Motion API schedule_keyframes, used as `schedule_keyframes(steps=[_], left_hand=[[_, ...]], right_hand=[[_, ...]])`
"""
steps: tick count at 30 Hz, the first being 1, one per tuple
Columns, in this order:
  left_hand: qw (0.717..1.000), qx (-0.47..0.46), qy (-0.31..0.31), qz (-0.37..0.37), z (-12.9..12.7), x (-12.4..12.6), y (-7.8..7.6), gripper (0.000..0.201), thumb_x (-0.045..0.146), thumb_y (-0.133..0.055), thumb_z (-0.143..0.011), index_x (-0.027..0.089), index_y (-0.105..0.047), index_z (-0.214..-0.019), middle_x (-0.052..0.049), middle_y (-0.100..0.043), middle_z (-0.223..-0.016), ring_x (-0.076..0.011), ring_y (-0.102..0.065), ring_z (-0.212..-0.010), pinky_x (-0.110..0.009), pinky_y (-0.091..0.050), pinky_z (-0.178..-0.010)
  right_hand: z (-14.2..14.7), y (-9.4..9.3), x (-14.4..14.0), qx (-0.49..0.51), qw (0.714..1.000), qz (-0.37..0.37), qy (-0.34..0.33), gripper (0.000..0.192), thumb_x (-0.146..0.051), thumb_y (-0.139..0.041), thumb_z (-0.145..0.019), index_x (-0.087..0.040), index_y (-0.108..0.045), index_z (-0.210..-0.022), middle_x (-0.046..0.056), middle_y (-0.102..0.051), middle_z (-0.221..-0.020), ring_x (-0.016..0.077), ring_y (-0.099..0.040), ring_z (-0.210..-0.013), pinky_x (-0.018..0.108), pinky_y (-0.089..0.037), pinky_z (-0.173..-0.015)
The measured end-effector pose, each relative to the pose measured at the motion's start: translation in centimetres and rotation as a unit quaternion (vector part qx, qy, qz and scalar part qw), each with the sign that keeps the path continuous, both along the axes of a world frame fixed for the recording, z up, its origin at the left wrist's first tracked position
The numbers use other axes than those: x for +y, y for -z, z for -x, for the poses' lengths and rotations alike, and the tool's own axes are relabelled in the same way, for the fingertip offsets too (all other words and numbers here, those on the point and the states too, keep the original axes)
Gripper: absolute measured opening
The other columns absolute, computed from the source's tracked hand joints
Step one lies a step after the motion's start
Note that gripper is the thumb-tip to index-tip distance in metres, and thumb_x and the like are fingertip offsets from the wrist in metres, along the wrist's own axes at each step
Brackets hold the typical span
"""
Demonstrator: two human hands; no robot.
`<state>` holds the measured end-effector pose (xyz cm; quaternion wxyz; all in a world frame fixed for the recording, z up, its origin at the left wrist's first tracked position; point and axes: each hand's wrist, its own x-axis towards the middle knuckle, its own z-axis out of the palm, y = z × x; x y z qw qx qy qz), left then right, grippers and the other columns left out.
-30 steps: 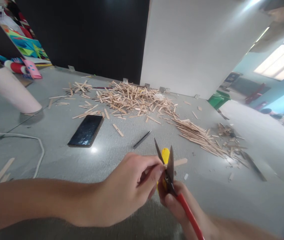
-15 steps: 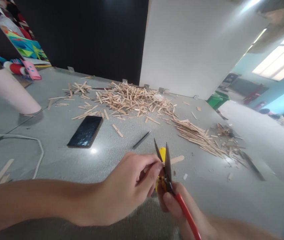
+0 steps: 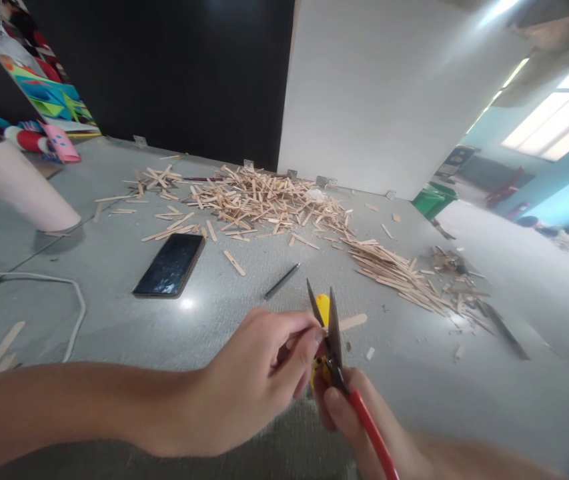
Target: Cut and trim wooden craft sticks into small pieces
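Note:
Between thumb and fingers, my left hand (image 3: 264,373) pinches a wooden craft stick (image 3: 353,323). The stick passes between the parted blades of a pair of scissors (image 3: 335,327), and its rounded end sticks out to the right. My right hand (image 3: 349,407) is wrapped round the scissors, whose red handle runs down toward me. A yellow object (image 3: 323,305) shows behind the blades, close to my right hand; its kind is partly hidden. Just beyond the blade tips lies a dark pen (image 3: 283,281) on the grey table (image 3: 234,300).
A large heap of craft sticks (image 3: 264,200) lies at the back, with a neater pile (image 3: 397,277) to its right. A phone (image 3: 170,265), a pale pink bottle (image 3: 24,183) and a white cable (image 3: 77,300) are on the left. A green bin (image 3: 433,200) stands beyond the table.
Hands, scissors and stick hold almost the same pose. The whole view has shifted very slightly.

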<state>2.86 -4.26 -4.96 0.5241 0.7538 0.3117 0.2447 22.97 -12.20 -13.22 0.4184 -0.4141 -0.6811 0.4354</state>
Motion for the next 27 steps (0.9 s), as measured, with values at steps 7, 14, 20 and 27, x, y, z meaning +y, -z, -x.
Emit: schedule_keyframes(steps=[7,14,20,27], left_hand=[[1.0,-0.002,-0.001,-0.007,-0.1,0.0,0.1,0.045,0.037,-0.042,-0.114,0.018,-0.053,-0.074,0.004,-0.055,-0.058,-0.0071,-0.047,-0.051,-0.017,-0.034,-0.048],[1.0,0.004,-0.003,-0.005,0.0,0.0,0.2,0.048,0.04,-0.039,-0.115,0.018,-0.054,-0.074,0.003,-0.055,-0.058,-0.0079,-0.048,-0.051,-0.018,-0.036,-0.048],[1.0,-0.008,-0.01,0.01,0.1,0.0,0.3,0.05,0.044,-0.04,-0.115,0.018,-0.054,-0.074,0.003,-0.055,-0.057,-0.007,-0.047,-0.049,-0.017,-0.035,-0.046],[0.997,-0.061,-0.028,0.025,0.2,0.4,-0.5,0.048,0.05,-0.045,-0.114,0.015,-0.064,-0.085,0.004,-0.058,-0.059,-0.0042,-0.045,-0.043,-0.013,-0.032,-0.039]], right_hand=[[0.0,-0.1,0.2,0.007,0.999,0.05,-0.015,0.046,-0.062,-0.039,-0.111,-0.024,-0.048,-0.087,-0.002,-0.045,-0.072,0.0139,-0.036,-0.058,0.028,-0.032,-0.048],[0.3,-3.3,0.2,-0.005,0.998,0.068,-0.005,0.053,-0.073,-0.039,-0.108,-0.026,-0.044,-0.083,0.0,-0.046,-0.077,0.0161,-0.039,-0.062,0.032,-0.041,-0.055],[-0.1,-4.6,0.2,-0.051,0.991,0.118,-0.031,0.052,-0.069,-0.035,-0.111,-0.023,-0.053,-0.093,0.002,-0.049,-0.081,0.0179,-0.045,-0.069,0.033,-0.046,-0.063],[-0.5,-1.1,0.4,0.036,0.995,0.055,-0.072,0.053,-0.073,-0.049,-0.104,-0.022,-0.059,-0.114,0.007,-0.058,-0.093,0.0205,-0.053,-0.076,0.036,-0.053,-0.07]])
